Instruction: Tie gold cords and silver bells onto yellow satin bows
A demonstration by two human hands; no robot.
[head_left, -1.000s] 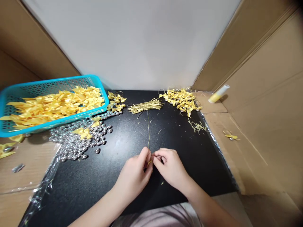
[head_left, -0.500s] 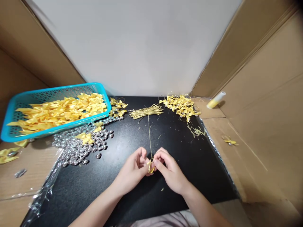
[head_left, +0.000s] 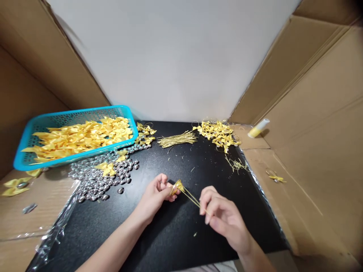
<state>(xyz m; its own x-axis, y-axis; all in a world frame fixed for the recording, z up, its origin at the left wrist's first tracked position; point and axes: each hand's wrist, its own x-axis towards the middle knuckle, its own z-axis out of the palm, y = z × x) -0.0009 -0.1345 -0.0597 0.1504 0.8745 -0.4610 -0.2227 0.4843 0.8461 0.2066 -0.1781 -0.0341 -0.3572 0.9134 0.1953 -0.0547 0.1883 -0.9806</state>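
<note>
Between thumb and fingers, my left hand (head_left: 154,196) pinches a yellow ribbon bow (head_left: 177,186) above the black table. From the bow a gold cord (head_left: 192,197) runs in two taut strands down to the right. My right hand (head_left: 224,217) grips the other end of that cord with its fingertips. Beyond my hands lies a bundle of gold cords (head_left: 177,139). Silver bells (head_left: 99,179) are heaped to the left, with loose yellow bows (head_left: 106,169) on top of them.
A turquoise basket (head_left: 20,160) full of yellow bows stands at the left. Corded bows (head_left: 217,132) are piled at the back right, near cord scraps (head_left: 236,163). A white-and-yellow tube (head_left: 258,128) stands on cardboard. Cardboard walls flank both sides.
My right hand has drawn away to the right and down, pulling the cord into two straight strands. The cord no longer stretches from my hands towards the bundle.
</note>
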